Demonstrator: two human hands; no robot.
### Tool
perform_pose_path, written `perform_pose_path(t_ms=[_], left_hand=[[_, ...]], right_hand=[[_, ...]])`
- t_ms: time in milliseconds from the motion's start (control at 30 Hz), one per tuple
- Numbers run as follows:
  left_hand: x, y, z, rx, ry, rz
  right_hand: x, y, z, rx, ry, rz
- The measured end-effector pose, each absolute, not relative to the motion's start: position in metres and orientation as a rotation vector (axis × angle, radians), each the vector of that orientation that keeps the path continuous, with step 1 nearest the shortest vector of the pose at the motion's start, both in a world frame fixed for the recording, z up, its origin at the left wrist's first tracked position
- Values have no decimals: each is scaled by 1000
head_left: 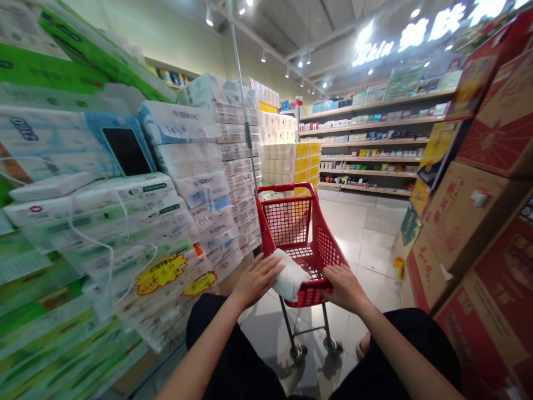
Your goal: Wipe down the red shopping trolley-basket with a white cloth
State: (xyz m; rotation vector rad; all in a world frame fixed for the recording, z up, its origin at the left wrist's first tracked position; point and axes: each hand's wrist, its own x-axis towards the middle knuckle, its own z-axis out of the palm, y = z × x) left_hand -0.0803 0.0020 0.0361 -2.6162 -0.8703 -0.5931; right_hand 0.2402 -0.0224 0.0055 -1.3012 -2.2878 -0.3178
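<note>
Red cart [328,239], 1 pc.: L hand [259,279] on white cloth [290,278], near end, grip unclear; R hand [343,284] grasps cart; amt. done/left unclear.

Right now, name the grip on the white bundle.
The left grip: it touches the white bundle at the near edge of the red cart. The right grip holds that edge, apart from the bundle.
</note>
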Motion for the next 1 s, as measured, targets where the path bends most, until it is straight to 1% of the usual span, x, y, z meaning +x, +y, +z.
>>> perform_pose_path(t_ms=[133, 333, 433, 567, 733, 900, 1000], left_hand=[[-64, -8, 50, -2717, -759, -593], [-19, 7, 18, -2720, -654, -543], [-22, 23, 11, -2740, -510, -530], [-43, 43, 22, -2803, -406, -511], [-50, 49, 28, -2807, -506, -551], [-21, 18, 6, -2689, -625, -599], [7, -3, -7, -2566, -848, -655]], right_hand=[[236, -21, 5, -1305, -2279, -320], [241, -17, 4, -1289, -2316, -279], [250, -19, 10, -1282, -2337, -237], [255, -23, 17, -1271, -2354, -202], [254, -19, 13, -1305, -2321, -238], [250, -15, 7, -1352, -2315, -304], [243, -18, 5, -1367, -2303, -331]])
